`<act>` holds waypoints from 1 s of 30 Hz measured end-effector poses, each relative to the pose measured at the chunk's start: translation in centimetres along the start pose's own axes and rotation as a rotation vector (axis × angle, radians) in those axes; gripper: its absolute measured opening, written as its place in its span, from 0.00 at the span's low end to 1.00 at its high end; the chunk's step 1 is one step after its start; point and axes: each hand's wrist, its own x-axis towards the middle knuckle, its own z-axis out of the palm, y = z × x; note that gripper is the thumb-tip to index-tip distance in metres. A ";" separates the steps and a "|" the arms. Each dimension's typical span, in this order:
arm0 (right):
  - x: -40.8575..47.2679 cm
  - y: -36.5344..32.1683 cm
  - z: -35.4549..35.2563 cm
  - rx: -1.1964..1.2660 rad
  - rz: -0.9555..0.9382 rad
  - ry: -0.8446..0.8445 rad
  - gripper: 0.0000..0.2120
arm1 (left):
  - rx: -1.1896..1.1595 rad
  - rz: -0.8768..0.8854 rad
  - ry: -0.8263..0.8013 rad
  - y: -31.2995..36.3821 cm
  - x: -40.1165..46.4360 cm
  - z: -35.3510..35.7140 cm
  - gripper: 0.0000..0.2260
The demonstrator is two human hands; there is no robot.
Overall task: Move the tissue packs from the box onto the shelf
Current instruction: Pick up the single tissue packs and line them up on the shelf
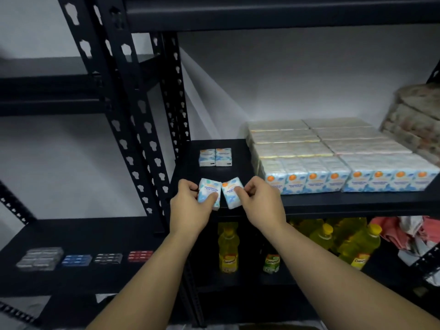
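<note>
Each hand's grip is clamped on a small, soft, glossy-wrapped rectangular tissue pack, left hand (188, 206) on the left pack (209, 195), right hand (260, 206) on the right pack (232, 195), above the black metal shelf (333, 201).

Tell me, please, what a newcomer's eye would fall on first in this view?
Two hands meet at the shelf front: the left hand and right hand each hold a tissue pack. Behind stand two placed packs; the stacked tissue bundles fill the right.

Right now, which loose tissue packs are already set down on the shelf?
The two small packs standing side by side farther back; the other two are gripped by the left hand and right hand.
</note>
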 end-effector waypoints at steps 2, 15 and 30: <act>0.2 0.0 0.2 -0.006 -0.022 -0.012 0.13 | 0.001 0.002 0.003 -0.1 0.2 0.0 0.18; 0.2 1.6 0.0 0.050 -0.221 -0.166 0.24 | -0.027 0.077 0.036 -0.3 1.0 -0.3 0.22; 0.1 2.1 -0.1 0.076 -0.249 -0.151 0.22 | 0.153 0.512 -0.132 -2.1 1.3 0.2 0.16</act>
